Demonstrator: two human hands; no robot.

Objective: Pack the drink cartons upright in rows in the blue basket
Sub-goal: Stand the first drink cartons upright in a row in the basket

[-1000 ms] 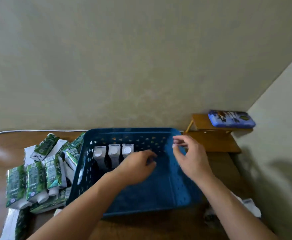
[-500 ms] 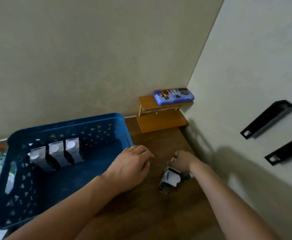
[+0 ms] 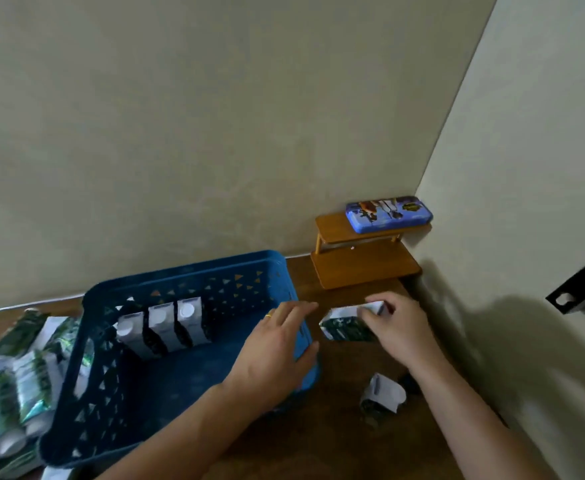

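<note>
Blue basket (image 3: 194, 407) holding three upright cartons (image 3: 163, 329) along far wall, likely a row's start. Right hand (image 3: 396, 327) gripping carton (image 3: 344, 325) right of basket; left hand (image 3: 277, 351) open on rim, probably steadying

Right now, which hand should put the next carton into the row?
Right. The right hand already grips a drink carton just outside the blue basket, beside the three upright cartons. The left hand rests open on the basket's right rim, steadying it.
</note>
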